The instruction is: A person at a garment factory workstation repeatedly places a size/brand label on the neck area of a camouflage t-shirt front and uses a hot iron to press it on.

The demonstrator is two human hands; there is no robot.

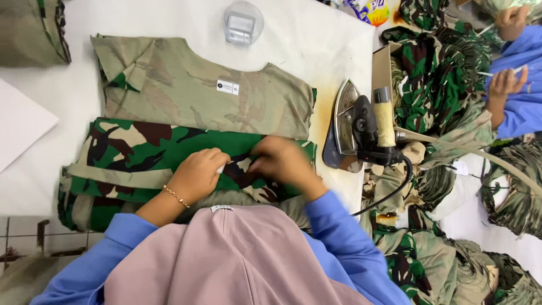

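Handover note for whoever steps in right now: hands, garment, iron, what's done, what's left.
Left hand and right hand: both pressed on the camouflage garment, pinching fabric at its middle; grip hidden by blur.
Garment lies inside out on the white table, near part folded up showing print.
Iron stands on end to the right, untouched.
Done: first fold. Left: the remaining folds.

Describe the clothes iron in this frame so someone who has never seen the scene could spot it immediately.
Start at the white work table and go to its right edge, past the camouflage garment under both hands. There the iron lies tipped on its side, grey soleplate facing left. Its black body, pale wrapped handle and trailing black cord distinguish it from the surrounding piles of camouflage cloth.
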